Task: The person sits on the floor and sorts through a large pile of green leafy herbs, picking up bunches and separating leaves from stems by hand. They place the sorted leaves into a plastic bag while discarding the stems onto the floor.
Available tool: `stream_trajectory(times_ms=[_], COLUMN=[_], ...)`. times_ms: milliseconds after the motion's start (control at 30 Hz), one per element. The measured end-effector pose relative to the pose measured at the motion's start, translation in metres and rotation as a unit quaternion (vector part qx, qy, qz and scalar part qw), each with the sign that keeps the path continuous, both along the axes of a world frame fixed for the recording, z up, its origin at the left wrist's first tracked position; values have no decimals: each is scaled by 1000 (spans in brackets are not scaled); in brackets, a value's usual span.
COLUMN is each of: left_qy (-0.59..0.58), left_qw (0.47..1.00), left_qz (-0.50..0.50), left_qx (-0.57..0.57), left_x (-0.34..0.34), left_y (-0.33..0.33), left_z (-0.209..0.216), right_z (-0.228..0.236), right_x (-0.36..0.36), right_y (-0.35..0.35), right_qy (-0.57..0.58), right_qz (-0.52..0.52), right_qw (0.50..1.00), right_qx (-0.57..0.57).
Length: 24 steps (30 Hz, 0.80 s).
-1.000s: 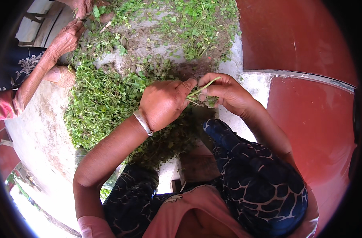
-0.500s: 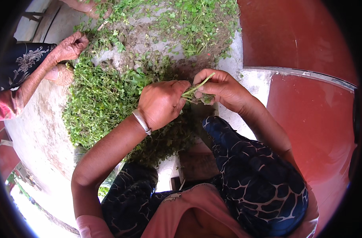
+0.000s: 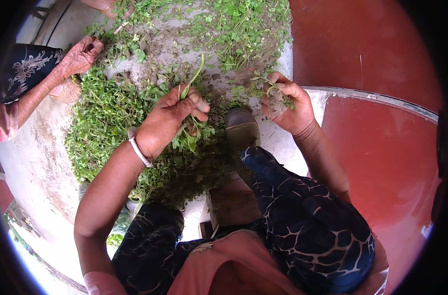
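Note:
My left hand (image 3: 167, 120), with a pale bangle (image 3: 138, 147) at the wrist, is closed round a leafy green sprig (image 3: 197, 73). The sprig's thick pale stem sticks up past the thumb, and its leaves hang below the fingers. Apart from it, to the right, my right hand (image 3: 295, 105) pinches thin, limp plant scraps (image 3: 273, 91) between thumb and fingers. Under and left of my left hand lies a big heap of leafy greens (image 3: 111, 128). My dark shoe (image 3: 242, 128) shows between my hands.
Another person's hand (image 3: 81, 56) is over the heap's far left edge, its fingers curled. More loose greens (image 3: 238, 34) and crumbly soil lie scattered on the pale floor (image 3: 42, 132) further off. Red flooring (image 3: 381, 142) with a pale strip lies to the right.
My hands were together at the stems and have moved apart. The left went left with the sprig, the right went right and slightly away with the scraps. My shoe has come into view.

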State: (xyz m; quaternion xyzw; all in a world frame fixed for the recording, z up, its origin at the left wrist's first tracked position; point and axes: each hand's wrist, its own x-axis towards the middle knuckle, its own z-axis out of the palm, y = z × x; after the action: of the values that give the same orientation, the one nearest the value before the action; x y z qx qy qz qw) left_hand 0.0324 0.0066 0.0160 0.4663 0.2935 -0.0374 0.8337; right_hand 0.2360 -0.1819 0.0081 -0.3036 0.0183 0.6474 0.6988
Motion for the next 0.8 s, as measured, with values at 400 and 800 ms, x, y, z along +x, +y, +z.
stream_trajectory(times_ms=[400, 800], left_qy=[-66, 3], left_qw=[991, 991], left_qz=[6, -122], left_qx=[112, 46], left_x=[14, 7], left_y=[-22, -19], left_z=[-13, -18], right_z=[42, 38], right_x=[-29, -29], right_y=[15, 15], right_qy=[37, 39], right_qz=[19, 26], right_qw=[996, 996], right_qx=[78, 78])
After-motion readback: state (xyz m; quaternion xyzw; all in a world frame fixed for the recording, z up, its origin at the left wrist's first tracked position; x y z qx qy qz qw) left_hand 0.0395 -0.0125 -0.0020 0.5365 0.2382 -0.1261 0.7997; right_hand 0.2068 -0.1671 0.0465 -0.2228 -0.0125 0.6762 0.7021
